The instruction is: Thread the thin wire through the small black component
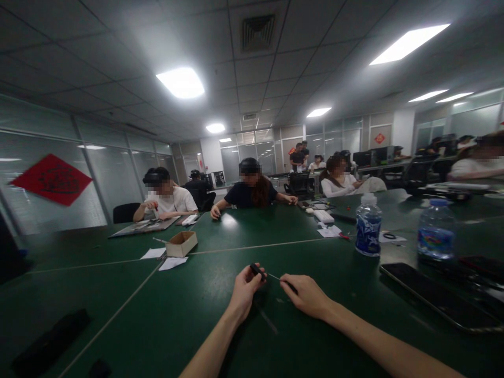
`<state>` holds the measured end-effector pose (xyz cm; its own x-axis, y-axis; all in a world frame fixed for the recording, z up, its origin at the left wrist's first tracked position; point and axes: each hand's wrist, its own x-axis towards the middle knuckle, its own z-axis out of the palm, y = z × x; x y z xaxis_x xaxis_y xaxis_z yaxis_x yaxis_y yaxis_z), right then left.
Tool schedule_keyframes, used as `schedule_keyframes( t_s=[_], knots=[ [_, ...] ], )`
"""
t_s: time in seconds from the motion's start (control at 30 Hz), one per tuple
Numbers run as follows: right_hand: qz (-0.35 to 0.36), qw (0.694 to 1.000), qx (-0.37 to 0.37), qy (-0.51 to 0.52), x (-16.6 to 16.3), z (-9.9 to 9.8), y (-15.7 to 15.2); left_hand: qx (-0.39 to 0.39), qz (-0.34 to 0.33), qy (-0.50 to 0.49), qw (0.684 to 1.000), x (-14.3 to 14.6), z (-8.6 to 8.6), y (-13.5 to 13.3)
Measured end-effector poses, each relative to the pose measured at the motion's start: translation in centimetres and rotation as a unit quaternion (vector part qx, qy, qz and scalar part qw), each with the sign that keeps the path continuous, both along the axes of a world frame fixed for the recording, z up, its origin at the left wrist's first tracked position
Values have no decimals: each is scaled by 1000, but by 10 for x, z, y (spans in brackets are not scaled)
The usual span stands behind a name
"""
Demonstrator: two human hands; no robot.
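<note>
a: where's the small black piece (258,271)?
b: pinched in the fingertips of the left hand (244,291), fingers curled tight round it, just above the green table (189,325). the right hand (307,296) is closed too, gripping a thin rod (274,276) by its dark end
a: which way does the rod lie?
b: its long axis runs side to side, nearly level, tip pointing left and slightly up at the piece. too blurred to say if they touch
a: what could go wrong?
b: i'd say the tip could skid off and jab the left fingers, since both parts are tiny and held in mid-air. a slack pinch could also drop the piece onto the table, where it'd be hard to spot
</note>
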<state>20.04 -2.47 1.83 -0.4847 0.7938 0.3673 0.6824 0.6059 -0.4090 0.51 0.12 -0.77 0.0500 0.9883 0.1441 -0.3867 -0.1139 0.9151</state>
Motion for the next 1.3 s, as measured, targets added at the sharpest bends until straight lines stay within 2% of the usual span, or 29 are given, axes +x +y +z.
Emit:
schedule_keyframes(
  t_s=[0.57,1.0,1.3],
  knots=[
    [-5,1000,5,-10,0,-5,4,-2,-17,-8,1000,-1,-9,6],
    [-2,1000,18,-17,0,-6,5,8,-20,10,1000,-1,-10,6],
    [8,998,38,-59,0,-10,7,23,-30,3,999,0,-5,2]
  ],
)
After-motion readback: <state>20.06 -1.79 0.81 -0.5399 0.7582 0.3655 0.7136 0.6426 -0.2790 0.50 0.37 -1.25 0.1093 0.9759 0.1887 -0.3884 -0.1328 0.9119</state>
